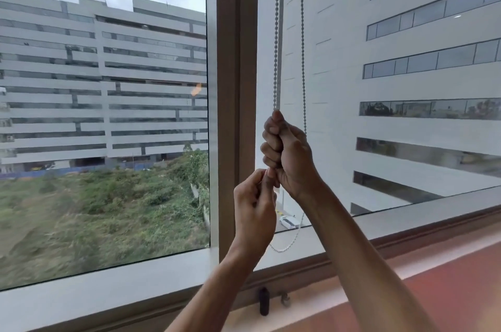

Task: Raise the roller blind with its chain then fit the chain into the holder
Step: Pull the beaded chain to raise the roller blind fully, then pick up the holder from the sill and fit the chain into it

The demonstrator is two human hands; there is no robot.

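Observation:
A grey beaded chain (pixel 276 33) hangs in two strands down the right windowpane, next to the brown window post. My right hand (pixel 287 152) is a fist shut around the left strand. Just below it, my left hand (pixel 254 204) pinches the same strand between thumb and fingertips. The second strand (pixel 303 47) runs down behind my right hand. The chain's bottom loop (pixel 287 245) hangs slack below my left hand, above the sill. A small dark holder (pixel 263 300) stands on the sill under the loop. The roller blind itself is out of view above.
The brown window post (pixel 235 87) stands just left of the chain. A small metal fitting (pixel 284 299) sits beside the dark holder on the reddish wooden sill (pixel 433 277). Buildings and a grassy plot lie outside the glass.

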